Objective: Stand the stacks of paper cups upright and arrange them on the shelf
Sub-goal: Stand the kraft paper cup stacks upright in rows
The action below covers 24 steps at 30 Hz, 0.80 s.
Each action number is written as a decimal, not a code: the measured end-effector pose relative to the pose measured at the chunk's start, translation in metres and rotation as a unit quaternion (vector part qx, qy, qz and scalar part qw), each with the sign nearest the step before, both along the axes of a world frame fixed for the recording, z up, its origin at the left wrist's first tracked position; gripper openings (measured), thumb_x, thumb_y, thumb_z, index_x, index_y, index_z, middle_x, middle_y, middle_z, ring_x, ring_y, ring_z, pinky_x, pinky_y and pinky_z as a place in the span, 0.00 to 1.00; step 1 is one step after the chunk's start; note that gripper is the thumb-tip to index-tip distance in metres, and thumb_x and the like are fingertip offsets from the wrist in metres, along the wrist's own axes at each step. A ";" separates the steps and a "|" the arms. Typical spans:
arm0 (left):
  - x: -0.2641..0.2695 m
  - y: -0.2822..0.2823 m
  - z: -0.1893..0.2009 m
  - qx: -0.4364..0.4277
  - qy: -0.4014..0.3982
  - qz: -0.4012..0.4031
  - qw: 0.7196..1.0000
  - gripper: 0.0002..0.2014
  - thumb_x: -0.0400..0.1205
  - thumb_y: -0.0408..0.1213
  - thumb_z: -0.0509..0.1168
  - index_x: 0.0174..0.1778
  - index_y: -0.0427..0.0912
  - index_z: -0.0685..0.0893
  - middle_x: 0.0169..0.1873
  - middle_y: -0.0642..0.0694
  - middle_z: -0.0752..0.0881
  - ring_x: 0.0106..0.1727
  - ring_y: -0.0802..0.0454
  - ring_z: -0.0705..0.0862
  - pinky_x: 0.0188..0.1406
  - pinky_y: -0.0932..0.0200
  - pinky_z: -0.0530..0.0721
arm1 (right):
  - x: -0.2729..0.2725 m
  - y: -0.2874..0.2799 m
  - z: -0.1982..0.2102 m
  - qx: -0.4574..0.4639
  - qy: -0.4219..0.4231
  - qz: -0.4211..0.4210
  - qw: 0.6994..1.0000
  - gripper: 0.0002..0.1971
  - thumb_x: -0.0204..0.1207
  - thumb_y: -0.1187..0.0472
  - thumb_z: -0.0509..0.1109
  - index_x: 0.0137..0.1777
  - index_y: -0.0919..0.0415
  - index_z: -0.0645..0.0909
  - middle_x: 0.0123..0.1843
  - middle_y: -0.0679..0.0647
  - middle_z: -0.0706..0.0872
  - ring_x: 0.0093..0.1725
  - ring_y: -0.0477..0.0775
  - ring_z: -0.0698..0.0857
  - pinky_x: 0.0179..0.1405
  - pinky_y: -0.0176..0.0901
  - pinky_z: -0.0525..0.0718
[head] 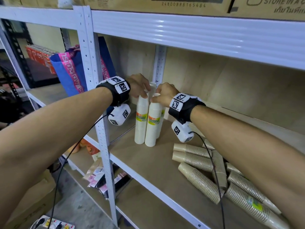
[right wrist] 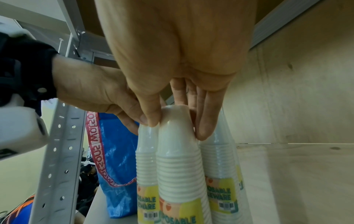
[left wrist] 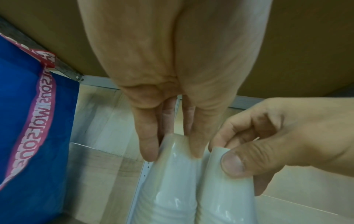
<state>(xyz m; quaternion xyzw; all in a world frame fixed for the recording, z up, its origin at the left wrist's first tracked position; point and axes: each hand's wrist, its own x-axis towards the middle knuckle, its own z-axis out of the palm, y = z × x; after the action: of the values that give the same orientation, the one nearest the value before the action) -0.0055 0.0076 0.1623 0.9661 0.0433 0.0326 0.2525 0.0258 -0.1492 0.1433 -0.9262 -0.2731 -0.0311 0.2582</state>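
left hand (head: pixel 138 87) and right hand (head: pixel 162 95) pinching upright white cup stacks (head: pixel 149 119) – at their tops

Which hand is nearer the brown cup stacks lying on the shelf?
Right. The right hand grips a white stack just left of the brown cup stacks; the left hand is farther left.

The yellow labels (right wrist: pixel 222 195) on the wrapped white cup stacks (right wrist: pixel 178 159) read "DISPOSABLE", partly cut off, above a barcode. A cardboard box (head: pixel 165 4) on the upper shelf carried "2480088165484". Its neighbour box (head: pixel 272 7) read "STORE IN A", then Thai script.
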 end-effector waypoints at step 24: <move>0.025 -0.111 -0.014 -0.018 -0.029 -0.169 0.985 0.14 0.75 0.40 0.75 0.56 0.50 0.87 0.49 0.45 0.88 0.49 0.48 0.86 0.49 0.55 0.85 | -0.019 -0.123 -0.030 -0.117 0.053 -0.124 0.984 0.22 0.71 0.50 0.77 0.61 0.59 0.81 0.53 0.54 0.81 0.48 0.54 0.80 0.44 0.42 0.78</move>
<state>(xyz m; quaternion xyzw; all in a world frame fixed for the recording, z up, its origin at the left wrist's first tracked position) 0.0192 -0.1034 0.1485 0.9536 -0.1269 0.0169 0.2724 0.0064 -0.2724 0.1135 -0.9770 -0.1439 0.0189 0.1565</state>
